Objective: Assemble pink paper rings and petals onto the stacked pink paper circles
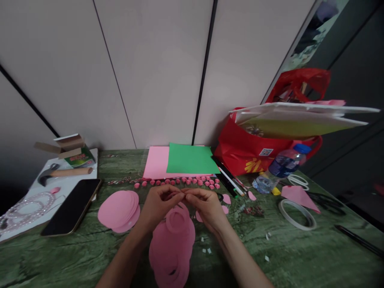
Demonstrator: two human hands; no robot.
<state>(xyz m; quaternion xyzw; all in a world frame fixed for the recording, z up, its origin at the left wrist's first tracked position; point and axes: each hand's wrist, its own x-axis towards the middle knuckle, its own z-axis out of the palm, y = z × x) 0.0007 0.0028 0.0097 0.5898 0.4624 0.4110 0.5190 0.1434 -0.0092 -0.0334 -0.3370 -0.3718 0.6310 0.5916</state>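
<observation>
My left hand [163,202] and my right hand [205,202] meet at the fingertips above the table's middle. Both are pinched around a small pink paper piece [171,195], mostly hidden by the fingers. Below them lies a pile of pink paper cut-outs [172,250] with curled strips and rings on top. Left of my left hand is a stack of pink paper circles [118,210]. Just beyond my fingers run rows of small rolled pink paper flowers [199,182]. Pink scraps [226,199] lie beside my right hand.
Green sheet [192,159] and pink sheet [156,162] lie at the back. Phone [72,206], hammer [64,172], beads [30,210] and box [78,157] are left. Red bag [237,148], bottle [280,168], tape roll [297,215], scissors [328,202] and pen [360,241] are right.
</observation>
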